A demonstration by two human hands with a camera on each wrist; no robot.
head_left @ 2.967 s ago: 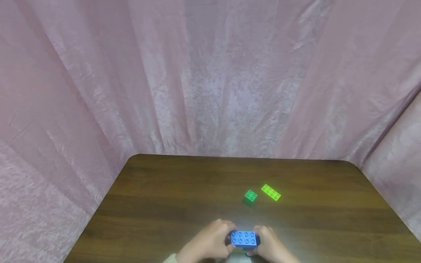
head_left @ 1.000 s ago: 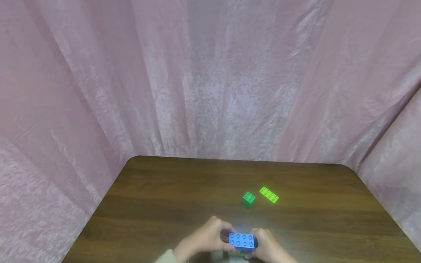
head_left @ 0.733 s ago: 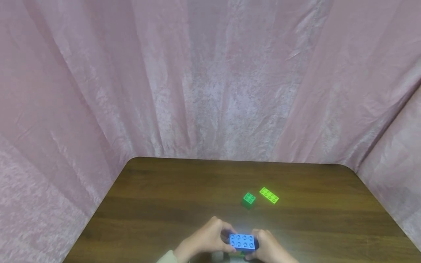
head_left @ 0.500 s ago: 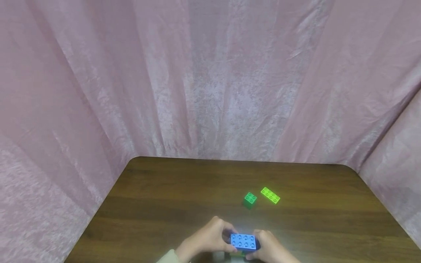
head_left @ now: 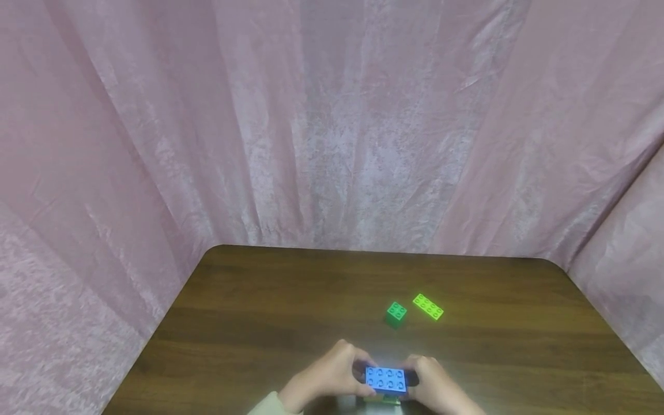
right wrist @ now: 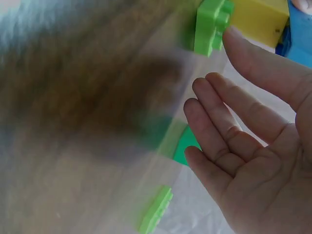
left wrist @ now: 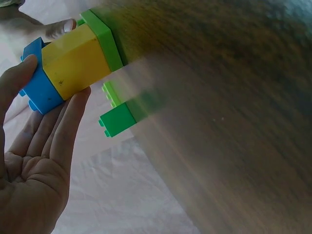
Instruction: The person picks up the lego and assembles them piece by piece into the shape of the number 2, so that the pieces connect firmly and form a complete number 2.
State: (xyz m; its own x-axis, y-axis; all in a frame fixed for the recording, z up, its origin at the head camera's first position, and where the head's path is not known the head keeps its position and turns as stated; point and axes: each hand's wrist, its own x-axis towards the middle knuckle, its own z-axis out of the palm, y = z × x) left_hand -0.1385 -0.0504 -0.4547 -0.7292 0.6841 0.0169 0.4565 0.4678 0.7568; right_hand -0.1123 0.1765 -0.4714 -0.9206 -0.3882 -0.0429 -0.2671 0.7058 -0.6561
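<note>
**Before pink curtains (head_left: 332, 144), building brick upon brick at a wooden surface (head_left: 259, 311)**

Hung in folds past the far edge and both side edges; dark grain from there down to a near edge out of view. Towards that near edge, roughly midway between the side edges: a column (left wrist: 73, 66), with a blue brick (head_left: 385, 379) on top, a yellow block (left wrist: 85, 54) beneath and a green plate (right wrist: 206, 27) lowest, bare studs showing on the right. Cannot tell whether resting on the surface or held just above.

Gripping the blue brick with the left hand (head_left: 338, 370), thumb opposite fingers. Holding nothing with the right hand (head_left: 429, 381): fingers extended, apart from the column; thumb near or against it, contact hard to judge.

Farther out, a little right of the middle: a small green brick (head_left: 396, 313); just beside it, nearer the far right corner, a lime plate (head_left: 428, 306).

Probably at the step of seating or checking the blue brick. Next, likely calls for steadying with the left hand and pressing down evenly, then perhaps reaching for a loose piece with the right.
</note>
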